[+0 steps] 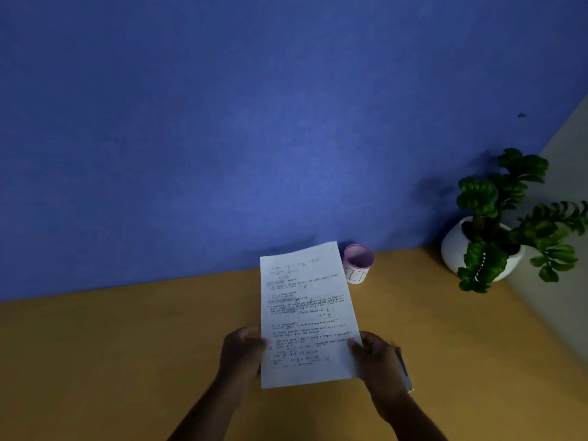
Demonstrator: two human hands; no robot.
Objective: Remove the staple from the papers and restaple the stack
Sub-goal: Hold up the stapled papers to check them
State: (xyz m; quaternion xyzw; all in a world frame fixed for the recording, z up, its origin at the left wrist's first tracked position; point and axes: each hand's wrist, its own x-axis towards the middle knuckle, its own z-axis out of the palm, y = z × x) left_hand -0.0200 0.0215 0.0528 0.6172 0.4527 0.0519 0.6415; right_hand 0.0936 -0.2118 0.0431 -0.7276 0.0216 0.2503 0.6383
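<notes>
A stack of white papers covered in handwriting is held upright above the desk, its top leaning away from me. My left hand pinches the lower left edge of the papers. My right hand grips the lower right edge. A slim blue and silver stapler lies on the desk just right of that hand, partly hidden behind it. No staple is visible on the sheets at this size.
A wooden desk runs up to a blue partition wall. A small pink cup stands at the back, just right of the papers. A green plant in a white pot fills the back right corner.
</notes>
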